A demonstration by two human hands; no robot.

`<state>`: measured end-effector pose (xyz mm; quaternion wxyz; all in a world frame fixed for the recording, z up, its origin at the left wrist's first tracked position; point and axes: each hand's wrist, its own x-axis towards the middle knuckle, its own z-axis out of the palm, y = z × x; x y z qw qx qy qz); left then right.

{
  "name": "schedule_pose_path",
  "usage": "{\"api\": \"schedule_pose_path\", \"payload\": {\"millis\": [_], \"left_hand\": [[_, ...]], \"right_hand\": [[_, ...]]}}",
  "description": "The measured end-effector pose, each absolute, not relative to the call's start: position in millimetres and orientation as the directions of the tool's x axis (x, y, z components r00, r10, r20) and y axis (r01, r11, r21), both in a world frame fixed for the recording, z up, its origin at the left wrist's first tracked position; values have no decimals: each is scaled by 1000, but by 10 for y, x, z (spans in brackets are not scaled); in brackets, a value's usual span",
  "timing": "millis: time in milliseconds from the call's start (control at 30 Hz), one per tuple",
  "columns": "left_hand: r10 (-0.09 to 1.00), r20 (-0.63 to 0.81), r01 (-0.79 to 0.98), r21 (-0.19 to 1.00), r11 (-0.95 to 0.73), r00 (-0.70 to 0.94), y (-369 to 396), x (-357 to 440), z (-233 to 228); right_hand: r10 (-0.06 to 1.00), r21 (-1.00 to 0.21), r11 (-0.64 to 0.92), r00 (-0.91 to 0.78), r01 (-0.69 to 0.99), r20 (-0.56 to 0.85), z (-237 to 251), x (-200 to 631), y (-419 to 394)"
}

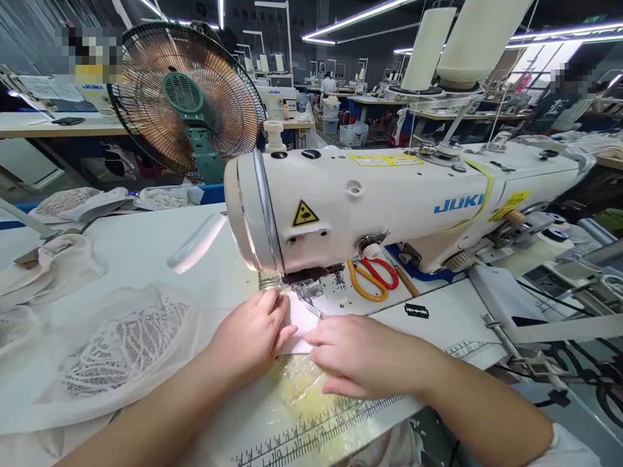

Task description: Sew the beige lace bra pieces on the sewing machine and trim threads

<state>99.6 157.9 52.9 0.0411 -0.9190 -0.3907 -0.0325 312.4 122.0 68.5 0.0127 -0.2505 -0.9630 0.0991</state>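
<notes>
A small white fabric piece [296, 324] lies at the needle area of the JUKI sewing machine [341, 201], its far end under the machine head. My left hand [257, 331] is closed on its left side, with bent fingertips close to the presser foot. On the near right edge, my right hand [355, 353] pinches the same fabric between thumb and fingers. A thin metal part [309, 305] reaches from the foot area towards my right fingertips; its kind I cannot make out. Sheer white fabric with lace [131, 344] spreads beside my left forearm.
Orange-and-red-handled scissors [367, 279] lie under the machine arm, near a black razor blade [416, 311]. A printed ruler scale [316, 431] runs along the table's front. More pale fabric pieces [53, 266] lie left. Behind stands a large fan [187, 97]; thread cones [428, 48] rise above.
</notes>
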Motion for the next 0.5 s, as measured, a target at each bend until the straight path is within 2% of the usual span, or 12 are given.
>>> {"api": "schedule_pose_path", "payload": {"millis": [300,500], "left_hand": [[745,71,748,-19,-664,663,1638,1022,515],[738,74,741,-16,-672,671,1676,1008,499]], "right_hand": [[515,-232,824,-854,517,-70,745,3156,1159],[488,-257,831,-869,492,-85,732,3166,1160]]}}
